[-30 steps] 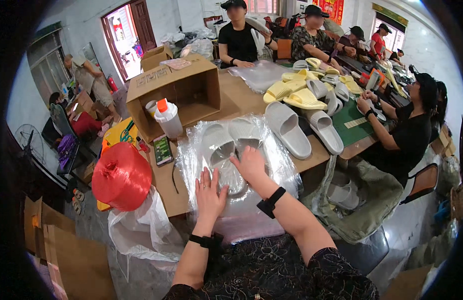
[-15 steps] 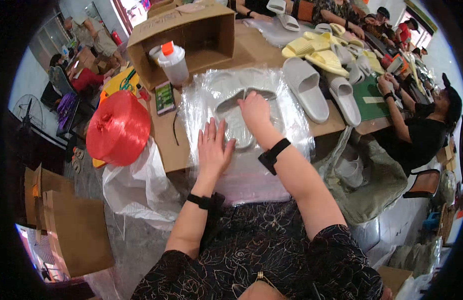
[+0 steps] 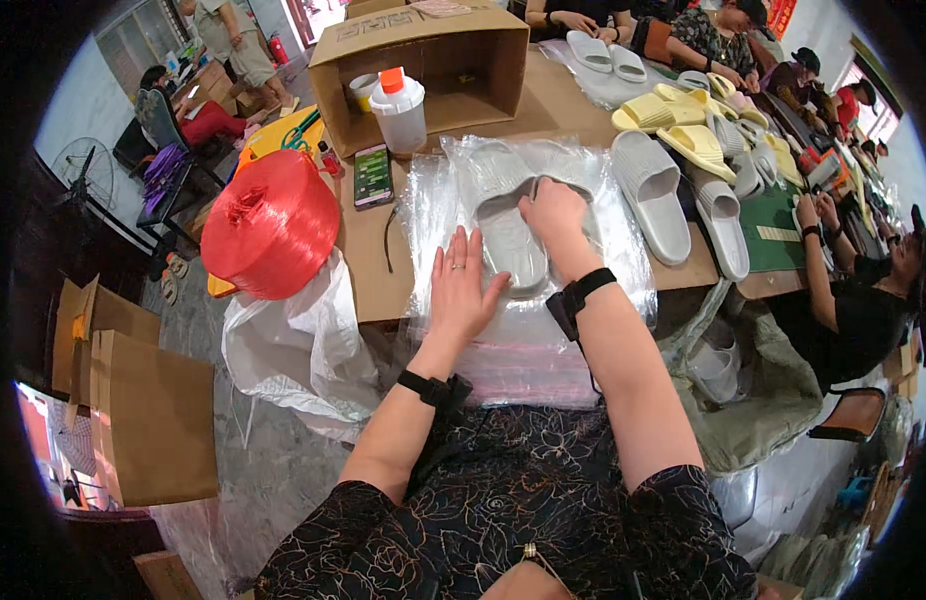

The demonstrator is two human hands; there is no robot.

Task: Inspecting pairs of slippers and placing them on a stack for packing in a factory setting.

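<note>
A pair of grey slide slippers lies side by side in a clear plastic bag, on top of a stack of such bags. My left hand rests flat on the plastic beside the left slipper, fingers stretched out and thumb apart. Over the right slipper, my right hand has its fingers curled down near the strap. What those fingertips hold is hidden under the hand, which also covers much of that slipper. Another grey slide pair sits on the table to the right.
A red twine spool, a phone and a white jar with an orange lid lie to the left. Behind them stands an open cardboard box. Yellow slides are heaped at right, near co-workers. A green sack hangs below.
The whole view has shifted, so the table's things appear further right. Both hands keep about the same place on the bagged slippers.
</note>
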